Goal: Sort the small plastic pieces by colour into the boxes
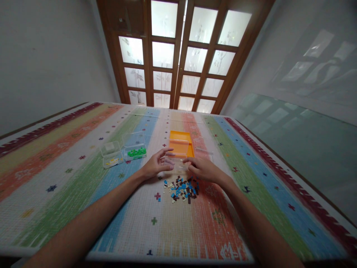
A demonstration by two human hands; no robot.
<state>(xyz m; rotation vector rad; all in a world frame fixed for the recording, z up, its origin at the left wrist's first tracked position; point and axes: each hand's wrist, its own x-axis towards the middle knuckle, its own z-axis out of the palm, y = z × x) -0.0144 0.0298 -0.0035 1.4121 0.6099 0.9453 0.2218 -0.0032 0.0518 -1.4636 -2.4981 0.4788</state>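
A small clear plastic box [176, 160] is between my hands on the striped tablecloth, its lid standing up behind it. My left hand [155, 164] curves around the box's left end, thumb in front and fingers behind. From the other side my right hand [203, 168] has its fingers bent and pressed at the box's right end. Right in front of the box lies a loose pile of small building bricks [182, 189] in blue, brown and cream. One blue brick [159, 199] rests apart to the left.
Left of my hands stand two open clear boxes, one with green pieces [136, 152], the other with yellow and white pieces [113, 161]. An orange divided tray [180, 134] lies behind the box. Another clear container [205, 153] is partly hidden behind my right hand.
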